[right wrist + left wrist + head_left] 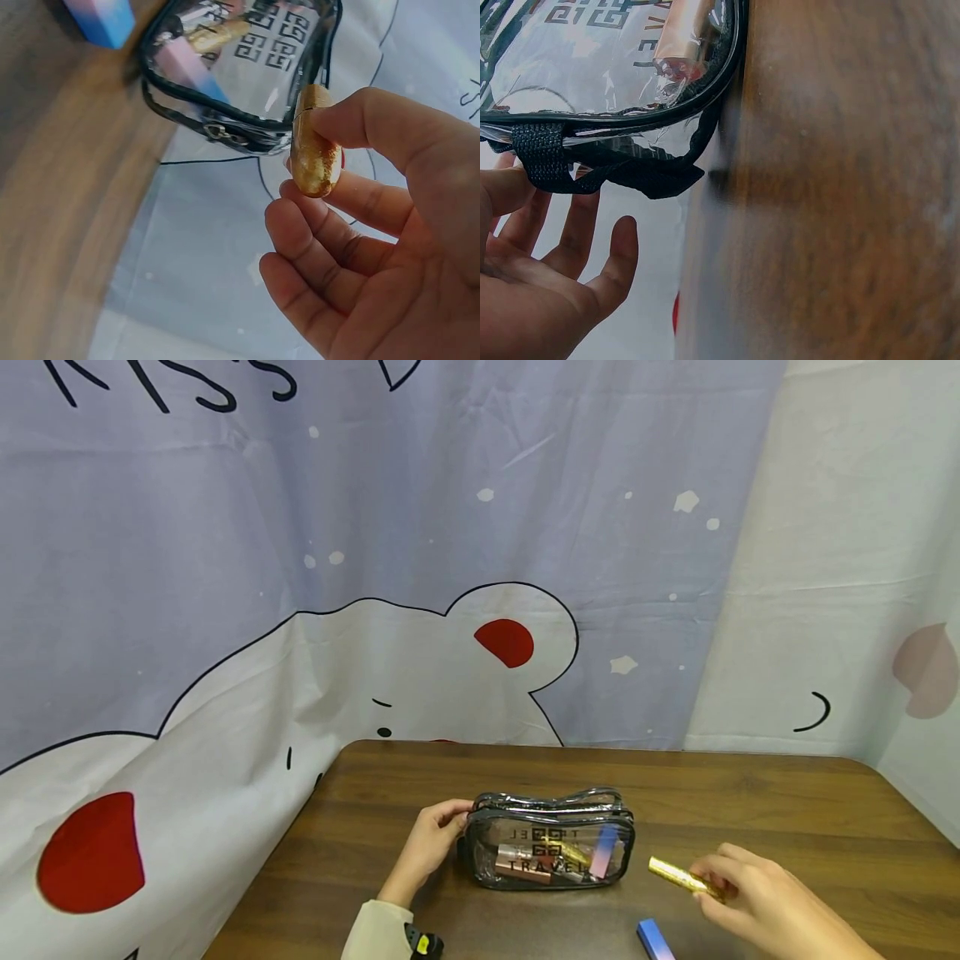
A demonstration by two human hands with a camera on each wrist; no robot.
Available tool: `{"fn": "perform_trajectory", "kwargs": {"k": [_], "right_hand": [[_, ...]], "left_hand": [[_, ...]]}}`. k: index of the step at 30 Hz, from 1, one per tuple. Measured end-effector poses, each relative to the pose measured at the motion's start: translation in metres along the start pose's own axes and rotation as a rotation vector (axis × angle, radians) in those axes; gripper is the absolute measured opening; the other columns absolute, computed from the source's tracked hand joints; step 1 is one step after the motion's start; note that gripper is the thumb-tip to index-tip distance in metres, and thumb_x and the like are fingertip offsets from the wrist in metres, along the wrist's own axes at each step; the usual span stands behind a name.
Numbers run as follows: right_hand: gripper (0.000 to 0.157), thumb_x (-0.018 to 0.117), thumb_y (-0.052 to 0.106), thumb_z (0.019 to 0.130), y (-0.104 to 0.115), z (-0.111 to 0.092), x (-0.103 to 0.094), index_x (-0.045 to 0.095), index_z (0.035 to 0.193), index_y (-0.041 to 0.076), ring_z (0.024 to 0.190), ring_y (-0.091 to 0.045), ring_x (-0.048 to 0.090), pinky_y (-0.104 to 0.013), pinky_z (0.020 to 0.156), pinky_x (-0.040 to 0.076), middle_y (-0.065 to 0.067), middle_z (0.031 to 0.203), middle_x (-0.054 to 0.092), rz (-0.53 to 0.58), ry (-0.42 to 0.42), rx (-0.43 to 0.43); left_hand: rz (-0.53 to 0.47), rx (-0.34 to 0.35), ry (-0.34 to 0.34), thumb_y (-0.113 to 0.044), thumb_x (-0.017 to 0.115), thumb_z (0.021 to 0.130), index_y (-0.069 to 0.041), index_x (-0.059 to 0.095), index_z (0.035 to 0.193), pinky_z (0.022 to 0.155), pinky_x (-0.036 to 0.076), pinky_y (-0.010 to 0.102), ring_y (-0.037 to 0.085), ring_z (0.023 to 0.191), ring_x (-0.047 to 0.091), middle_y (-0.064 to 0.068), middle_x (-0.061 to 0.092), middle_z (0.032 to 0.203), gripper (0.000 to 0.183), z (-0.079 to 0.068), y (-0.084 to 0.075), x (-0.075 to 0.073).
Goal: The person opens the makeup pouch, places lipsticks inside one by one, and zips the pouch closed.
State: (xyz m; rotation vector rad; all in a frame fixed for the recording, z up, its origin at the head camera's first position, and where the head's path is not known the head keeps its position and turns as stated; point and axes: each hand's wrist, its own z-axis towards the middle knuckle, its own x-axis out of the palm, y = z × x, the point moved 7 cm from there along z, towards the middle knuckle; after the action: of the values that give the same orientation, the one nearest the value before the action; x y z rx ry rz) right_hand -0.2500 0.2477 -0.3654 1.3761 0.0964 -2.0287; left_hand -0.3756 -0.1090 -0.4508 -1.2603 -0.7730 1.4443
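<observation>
As right hand (753, 893) pinches, gold tube (681, 876) protruding

your pouch (551, 842) is clear, glossy plastic, its edging (652, 118) dark and shiny; its strap (541, 159) looks like coarse woven cloth. your tube (312, 156) has a shiny, metallic gold finish, rough-looking in part. your table (750, 802) looks wood-grained, smooth with a soft sheen; the curtain (600, 485), matt, creased cloth; your sleeve (377, 931), matt cloth.
</observation>
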Motion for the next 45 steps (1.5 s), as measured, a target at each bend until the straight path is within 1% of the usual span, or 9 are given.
{"fn": "perform_trajectory", "kwargs": {"k": [3, 8, 15, 17, 23, 29, 35, 40, 45], "right_hand": [[0.026, 0.078, 0.007, 0.070, 0.005, 0.007, -0.007, 0.067, 0.087, 0.024, 0.067, 0.011, 0.039, -0.019, 0.054, 0.036, 0.025, 0.077, 0.044, -0.026, -0.044, 0.000], [0.029, 0.078, 0.004, 0.066, 0.014, 0.018, -0.017, 0.067, 0.085, 0.022, 0.067, 0.011, 0.038, -0.017, 0.053, 0.036, 0.025, 0.076, 0.043, -0.053, -0.133, -0.058], [0.030, 0.078, 0.002, 0.065, 0.019, 0.030, -0.021, 0.067, 0.085, 0.020, 0.067, 0.010, 0.038, -0.014, 0.053, 0.035, 0.023, 0.076, 0.043, -0.025, -0.172, -0.120], [0.029, 0.078, 0.002, 0.064, 0.020, 0.034, -0.022, 0.067, 0.085, 0.020, 0.066, 0.010, 0.038, -0.013, 0.054, 0.034, 0.023, 0.076, 0.043, -0.027, -0.177, -0.130], [0.027, 0.078, 0.003, 0.066, 0.022, 0.046, -0.023, 0.068, 0.085, 0.019, 0.065, 0.009, 0.038, -0.014, 0.052, 0.035, 0.021, 0.075, 0.044, -0.022, -0.163, -0.145], [0.024, 0.078, 0.003, 0.066, 0.023, 0.060, -0.023, 0.069, 0.083, 0.018, 0.066, 0.009, 0.041, -0.015, 0.052, 0.037, 0.019, 0.075, 0.047, 0.005, -0.153, -0.187], [0.019, 0.077, 0.004, 0.071, 0.022, 0.072, -0.022, 0.069, 0.082, 0.017, 0.065, 0.007, 0.042, -0.016, 0.051, 0.039, 0.019, 0.075, 0.047, 0.042, -0.105, -0.160], [0.017, 0.077, 0.006, 0.073, 0.022, 0.081, -0.022, 0.070, 0.084, 0.017, 0.066, 0.006, 0.042, -0.018, 0.053, 0.039, 0.018, 0.075, 0.048, 0.035, -0.066, -0.132], [0.013, 0.075, 0.009, 0.076, 0.023, 0.090, -0.019, 0.070, 0.085, 0.016, 0.066, 0.005, 0.041, -0.019, 0.055, 0.038, 0.015, 0.076, 0.048, 0.038, 0.008, -0.093]], "left_hand": [[-0.008, 0.001, 0.000, -0.001, 0.056, 0.094, 0.001, 0.068, 0.109, 0.075, 0.048, 0.021, 0.006, 0.085, 0.056, 0.018, 0.067, 0.108, 0.020, 0.000, -0.002, 0.000], [-0.014, -0.004, 0.001, -0.001, 0.056, 0.094, 0.001, 0.069, 0.109, 0.075, 0.048, 0.020, 0.006, 0.085, 0.056, 0.018, 0.067, 0.108, 0.020, -0.001, -0.001, 0.000], [0.007, -0.007, 0.010, -0.002, 0.056, 0.094, 0.001, 0.068, 0.109, 0.075, 0.049, 0.020, 0.007, 0.085, 0.056, 0.018, 0.067, 0.108, 0.020, 0.000, 0.001, 0.000], [0.004, -0.019, 0.010, -0.002, 0.056, 0.094, 0.000, 0.069, 0.109, 0.075, 0.049, 0.020, 0.008, 0.086, 0.056, 0.018, 0.067, 0.108, 0.020, 0.000, 0.002, 0.000], [0.000, -0.014, 0.009, -0.003, 0.056, 0.094, -0.001, 0.069, 0.109, 0.075, 0.049, 0.021, 0.013, 0.088, 0.057, 0.017, 0.068, 0.108, 0.020, 0.000, 0.002, -0.001], [0.012, 0.004, 0.007, -0.003, 0.057, 0.094, -0.001, 0.069, 0.109, 0.075, 0.048, 0.021, 0.009, 0.087, 0.056, 0.017, 0.068, 0.108, 0.020, 0.001, 0.003, 0.000], [0.011, 0.006, 0.010, -0.002, 0.057, 0.094, 0.000, 0.069, 0.109, 0.074, 0.049, 0.021, 0.007, 0.084, 0.055, 0.018, 0.068, 0.107, 0.020, 0.000, 0.002, 0.001], [0.000, 0.003, 0.001, -0.002, 0.057, 0.093, 0.001, 0.069, 0.109, 0.074, 0.048, 0.020, 0.007, 0.084, 0.055, 0.018, 0.068, 0.107, 0.020, -0.001, -0.001, 0.000], [-0.010, 0.003, 0.000, -0.002, 0.057, 0.094, 0.001, 0.069, 0.110, 0.074, 0.048, 0.020, 0.007, 0.084, 0.054, 0.017, 0.067, 0.106, 0.020, -0.001, -0.001, 0.000]]}}
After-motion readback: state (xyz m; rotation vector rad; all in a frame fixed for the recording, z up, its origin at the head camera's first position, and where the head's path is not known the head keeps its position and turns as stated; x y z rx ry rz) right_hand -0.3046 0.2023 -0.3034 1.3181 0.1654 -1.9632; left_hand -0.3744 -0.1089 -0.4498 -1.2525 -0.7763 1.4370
